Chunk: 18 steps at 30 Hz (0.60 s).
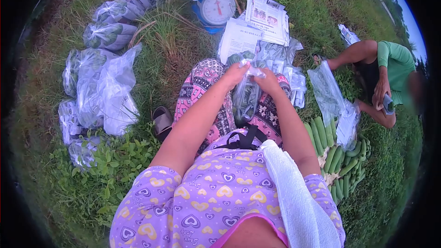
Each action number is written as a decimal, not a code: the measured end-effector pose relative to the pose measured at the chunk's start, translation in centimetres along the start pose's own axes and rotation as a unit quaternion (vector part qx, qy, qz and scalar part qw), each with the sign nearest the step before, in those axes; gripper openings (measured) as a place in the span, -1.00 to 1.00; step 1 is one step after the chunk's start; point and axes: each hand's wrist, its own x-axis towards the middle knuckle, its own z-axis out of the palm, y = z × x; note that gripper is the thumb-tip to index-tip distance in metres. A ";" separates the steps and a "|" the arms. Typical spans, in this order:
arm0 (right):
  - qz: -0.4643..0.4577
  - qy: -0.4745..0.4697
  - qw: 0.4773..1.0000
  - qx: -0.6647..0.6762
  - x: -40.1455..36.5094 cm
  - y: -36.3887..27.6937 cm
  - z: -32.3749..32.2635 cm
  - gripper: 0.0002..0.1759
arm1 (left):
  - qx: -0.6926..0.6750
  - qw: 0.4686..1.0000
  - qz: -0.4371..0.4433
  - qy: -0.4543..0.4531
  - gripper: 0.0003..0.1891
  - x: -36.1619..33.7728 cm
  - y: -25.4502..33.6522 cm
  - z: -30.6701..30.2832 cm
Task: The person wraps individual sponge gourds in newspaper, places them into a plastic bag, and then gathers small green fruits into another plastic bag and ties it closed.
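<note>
Between my knees stands a clear plastic bag [245,98] with dark green produce inside; what kind is hard to make out through the plastic. My left hand [235,74] grips one side of its gathered top. On the other side my right hand [268,81] pinches the same plastic, with the fingers closed. Both hands meet close together above the bag. Just beyond them, more green produce [239,58] shows beside sheets of newspaper [239,39].
A blue dial scale [217,10] stands ahead. Filled plastic bags [108,36] line the grass at left. Long green gourd-like vegetables [340,158] are piled at right. A person in a green top [396,64] squats nearby, holding something wrapped in paper.
</note>
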 end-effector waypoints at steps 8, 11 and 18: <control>-0.014 -0.069 0.997 0.044 1.4 1.3 -0.5 -0.69 | 0.254 0.961 0.085 -0.070 -0.76 -0.8 1.0 -0.3; 0.003 -0.080 0.992 0.096 1.3 1.2 -0.5 -0.68 | 0.371 0.916 0.150 -0.009 -0.79 -2.0 2.6 0.4; -0.003 -0.037 0.989 0.146 1.7 2.1 0.6 -0.73 | 0.518 0.823 0.205 0.112 -0.79 -1.9 2.8 2.2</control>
